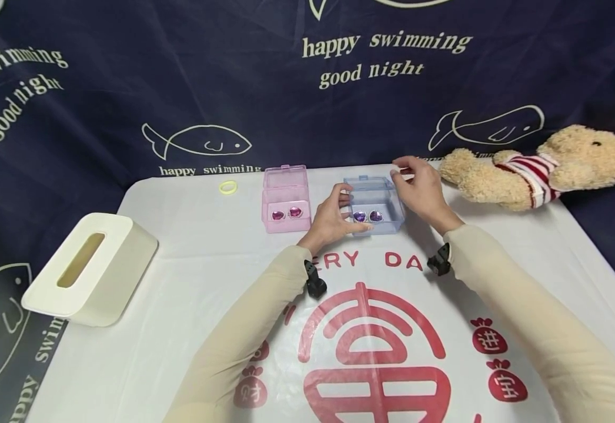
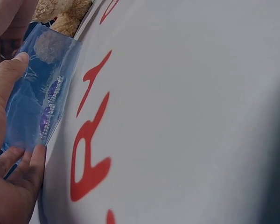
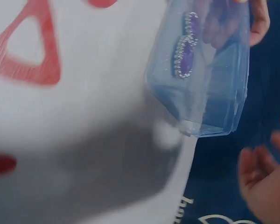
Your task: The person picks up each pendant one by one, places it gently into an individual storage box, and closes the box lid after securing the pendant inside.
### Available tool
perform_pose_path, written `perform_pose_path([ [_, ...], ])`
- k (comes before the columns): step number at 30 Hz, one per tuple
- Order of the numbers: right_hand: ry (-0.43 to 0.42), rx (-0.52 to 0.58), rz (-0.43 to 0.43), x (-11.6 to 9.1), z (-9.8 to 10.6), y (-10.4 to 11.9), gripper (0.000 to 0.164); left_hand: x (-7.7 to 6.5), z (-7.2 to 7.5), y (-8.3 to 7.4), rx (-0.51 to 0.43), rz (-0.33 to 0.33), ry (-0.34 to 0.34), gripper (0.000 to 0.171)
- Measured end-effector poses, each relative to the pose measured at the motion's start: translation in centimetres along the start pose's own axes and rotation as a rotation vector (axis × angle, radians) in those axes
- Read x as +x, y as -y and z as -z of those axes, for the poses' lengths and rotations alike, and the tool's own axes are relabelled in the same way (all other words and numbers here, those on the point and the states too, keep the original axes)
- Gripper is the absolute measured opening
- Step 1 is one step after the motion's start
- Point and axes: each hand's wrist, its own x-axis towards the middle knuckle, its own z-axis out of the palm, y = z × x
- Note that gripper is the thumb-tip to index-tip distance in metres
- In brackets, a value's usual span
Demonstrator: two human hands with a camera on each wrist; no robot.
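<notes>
A clear blue plastic box (image 1: 390, 227) stands near the far edge of the table with its lid (image 1: 369, 184) raised at the back. Two purple heart-like gems (image 1: 375, 216) with silvery beaded rims lie inside it. My left hand (image 1: 330, 218) grips the box at its left side, thumb along the front, other fingers at the side. Off the box's far right corner hovers my right hand (image 1: 421, 187), its fingers loosely bent around nothing. In the right wrist view, those fingers (image 3: 263, 182) are apart from the blue box (image 3: 200, 93).
Left of the blue box sits a similar pink box (image 1: 286, 195), lid up, with two pink gems (image 1: 295, 212). A yellow ring (image 1: 228, 187) lies further left. A white tissue box (image 1: 96, 270) stands at the left, and a teddy bear (image 1: 519, 176) lies at the far right.
</notes>
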Motion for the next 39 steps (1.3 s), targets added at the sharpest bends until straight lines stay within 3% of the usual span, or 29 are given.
perform_pose_path([
  [4, 0.125, 0.153, -0.326, 0.5, -0.2, -0.1, 0.045, 0.0, -0.1, 0.1, -0.007, 0.013, -0.008, 0.092],
  [7, 0.274, 0.385, -0.518, 0.8, -0.6, -0.3, 0.057, 0.0, -0.1, 0.1, -0.008, 0.02, -0.011, 0.092],
  [10, 0.348, 0.608, -0.631, 0.9, -0.9, -0.6, 0.062, -0.1, -0.3, 0.2, -0.016, 0.028, -0.004, 0.092],
  [13, 0.33, 0.734, -0.682, 1.0, -0.7, -0.8, 0.065, -0.2, -0.5, 0.3, -0.017, 0.033, 0.0, 0.092],
  [16, 0.268, 0.795, -0.672, 1.1, -0.1, -0.6, 0.064, -0.3, -0.5, 0.3, 0.003, 0.03, -0.005, 0.091],
  [20, 0.206, 0.901, -0.59, 1.0, 0.5, 0.1, 0.06, -0.3, -0.3, 0.1, 0.031, 0.024, -0.011, 0.089],
  [26, 0.137, 0.9, -0.47, -0.3, 0.4, 0.5, 0.048, -0.2, -0.2, 0.0, 0.034, 0.018, -0.009, 0.087],
  [31, 0.146, 0.932, -0.423, -2.0, 0.3, 0.1, 0.031, -0.2, -0.3, 0.0, 0.035, 0.019, -0.008, 0.088],
  [39, 0.173, 0.913, -0.295, -4.8, 0.1, -1.1, 0.038, -0.3, -0.2, 0.0, 0.053, 0.003, -0.007, 0.092],
])
